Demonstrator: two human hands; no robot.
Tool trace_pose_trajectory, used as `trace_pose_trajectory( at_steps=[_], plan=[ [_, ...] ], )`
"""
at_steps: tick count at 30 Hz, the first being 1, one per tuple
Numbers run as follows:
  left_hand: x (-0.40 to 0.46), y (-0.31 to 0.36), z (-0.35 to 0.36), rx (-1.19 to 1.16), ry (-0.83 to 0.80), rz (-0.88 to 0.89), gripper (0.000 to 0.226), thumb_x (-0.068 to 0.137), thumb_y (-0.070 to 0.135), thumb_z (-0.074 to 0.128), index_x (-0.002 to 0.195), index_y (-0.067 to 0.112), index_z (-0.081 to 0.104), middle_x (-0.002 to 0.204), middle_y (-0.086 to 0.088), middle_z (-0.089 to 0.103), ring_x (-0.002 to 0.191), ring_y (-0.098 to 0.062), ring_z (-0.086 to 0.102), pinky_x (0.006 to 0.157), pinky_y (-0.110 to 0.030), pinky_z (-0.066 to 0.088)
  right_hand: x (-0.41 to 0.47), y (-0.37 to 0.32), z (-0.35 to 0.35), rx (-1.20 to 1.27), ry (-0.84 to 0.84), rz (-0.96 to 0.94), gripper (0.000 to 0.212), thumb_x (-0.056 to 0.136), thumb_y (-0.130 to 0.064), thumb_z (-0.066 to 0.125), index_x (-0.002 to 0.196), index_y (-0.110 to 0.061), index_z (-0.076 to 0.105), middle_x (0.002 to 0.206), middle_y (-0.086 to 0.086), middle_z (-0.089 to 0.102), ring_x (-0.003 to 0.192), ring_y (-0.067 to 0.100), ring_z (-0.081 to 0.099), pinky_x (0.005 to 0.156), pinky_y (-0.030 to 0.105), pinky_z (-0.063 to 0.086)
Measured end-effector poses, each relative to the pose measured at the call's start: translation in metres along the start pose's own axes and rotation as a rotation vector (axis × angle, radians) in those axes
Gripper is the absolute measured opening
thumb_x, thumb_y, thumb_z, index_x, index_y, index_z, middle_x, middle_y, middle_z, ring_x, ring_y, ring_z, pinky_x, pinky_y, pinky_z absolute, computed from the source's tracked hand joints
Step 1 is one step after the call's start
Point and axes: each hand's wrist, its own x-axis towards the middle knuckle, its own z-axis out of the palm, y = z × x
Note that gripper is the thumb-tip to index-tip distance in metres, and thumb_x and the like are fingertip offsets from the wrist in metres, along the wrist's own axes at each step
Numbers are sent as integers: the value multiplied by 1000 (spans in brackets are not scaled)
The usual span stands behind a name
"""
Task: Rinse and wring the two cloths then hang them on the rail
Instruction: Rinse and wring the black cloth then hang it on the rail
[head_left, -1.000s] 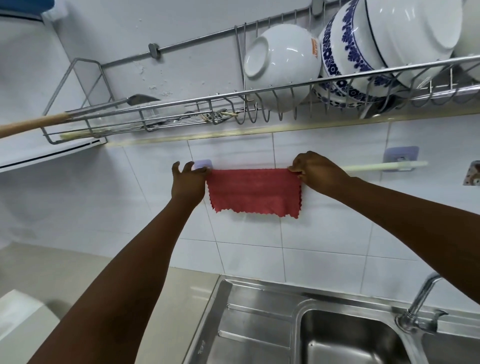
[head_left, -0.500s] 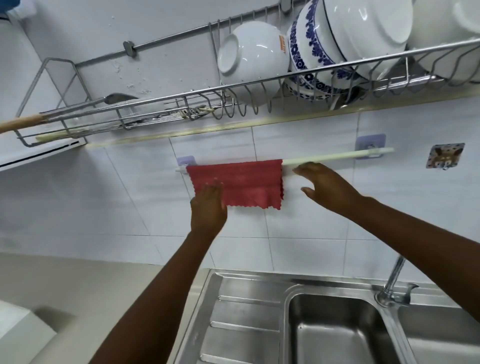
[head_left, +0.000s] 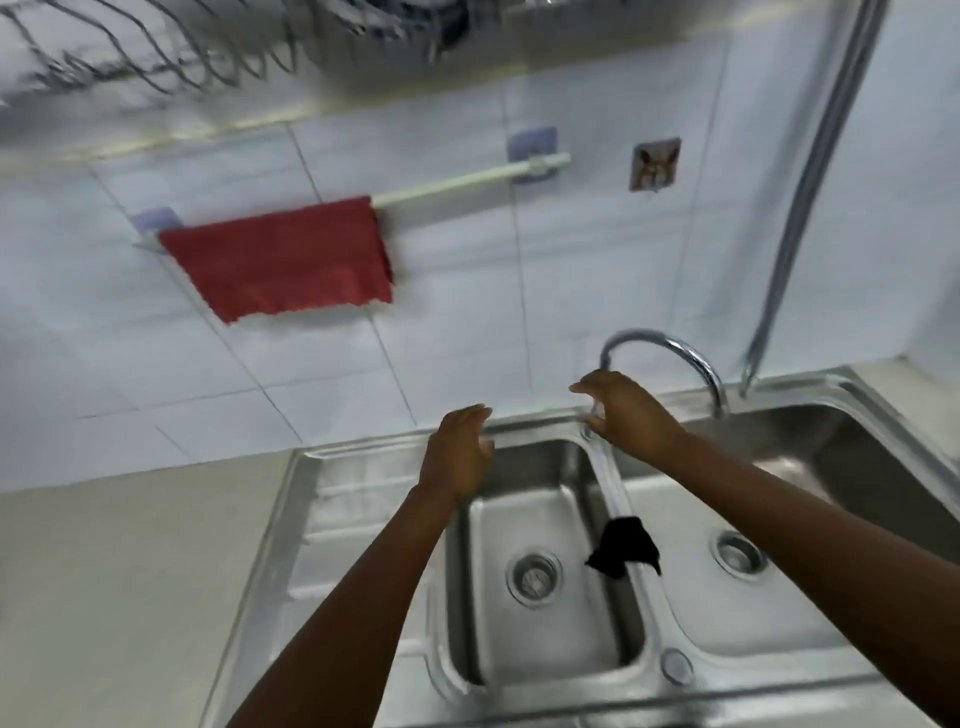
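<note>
Counter (head_left: 119, 561): bare beige surface at your far left, nothing on it.

Red cloth (head_left: 280, 260): draped over the left end of the rail (head_left: 467, 179), spread flat against the wall tiles, lower edge hanging free. This one looks done.

Your left hand (head_left: 457, 457): over the back edge of the left basin (head_left: 540, 613), fingers loosely spread, nothing in it.

Black cloth (head_left: 623, 545): bunched on the divider between the two basins, part of it drooping into the left basin. Not yet rinsed by the look of it; this is the second cloth.

Your right hand (head_left: 628, 415): near the back of the divider, below the tap (head_left: 670, 353) spout, thumb and fingers parted in a loose curl, holding nothing. Whether it touches the sink rim cannot be told.

Right basin (head_left: 831, 509): empty apart from its drain.

Risks from here:
- The black cloth sits balanced on a narrow ridge; a careless knock could drop it onto the left drain.
- Poor wringing would leave it dripping down the tiles once hung.
- The free stretch of rail lies to the right of the red cloth; sliding the second cloth along could drag the red one off its end.

Writing: none readable. A small picture sticker (head_left: 655, 163) is on the wall right of the rail, too blurred to make out.
</note>
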Motion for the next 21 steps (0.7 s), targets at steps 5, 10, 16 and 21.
trace_pose_trajectory(
  at_steps=[5,10,16,21],
  plan=[
    [-31,35,78,-13,-244,-24,46,92,22,54,137,15,49,145,-4,49,137,-24,40,116,-35,28,-62,51,34,30,-93,179,38,73,-4,68,111,-5,64,116,17,64,111,33,57,97,33,40],
    [-62,52,131,-80,-379,-109,45,92,21,52,137,17,48,146,-3,48,137,-23,38,113,-45,32,-102,100,78,6,-284,282,39,73,-8,70,111,-3,64,114,20,63,108,35,57,98,35,39],
    [-87,62,139,-162,-344,-180,44,90,14,50,134,14,51,142,-4,52,135,-22,40,114,-38,32,-97,105,123,-42,-457,264,45,74,-20,68,117,-12,58,110,21,54,104,38,52,84,35,43],
    [-101,43,149,-151,-332,-264,49,81,34,44,125,19,58,132,-2,60,125,-22,52,107,-39,41,-100,105,149,-48,-401,319,38,75,-16,68,111,-8,56,117,18,46,103,38,46,87,42,46]
  ],
)
